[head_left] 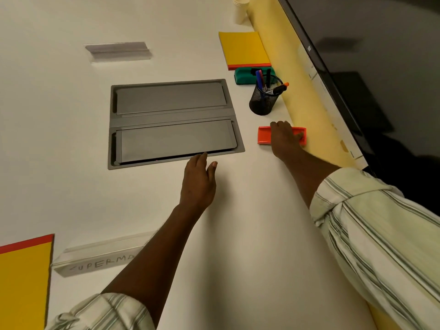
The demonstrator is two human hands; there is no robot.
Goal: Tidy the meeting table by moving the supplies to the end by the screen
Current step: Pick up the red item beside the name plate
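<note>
An orange whiteboard eraser (264, 135) lies on the white table near the dark screen (371, 67). My right hand (284, 139) grips it from above, fingers curled over its far side. My left hand (198, 181) rests flat on the table, fingers straight, just in front of the grey cable box. By the screen stand a black mesh pen cup (263, 101) with markers, a green eraser (247, 76), a yellow notepad (244, 50) and stacked paper cups (241, 8).
A grey recessed cable box (171, 122) with two lids sits mid-table. A clear name holder (119, 51) lies beyond it, another marked with handwriting (95, 256) lies near me. A second yellow notepad (23, 277) is at the bottom left. A yellow strip (297, 91) runs under the screen.
</note>
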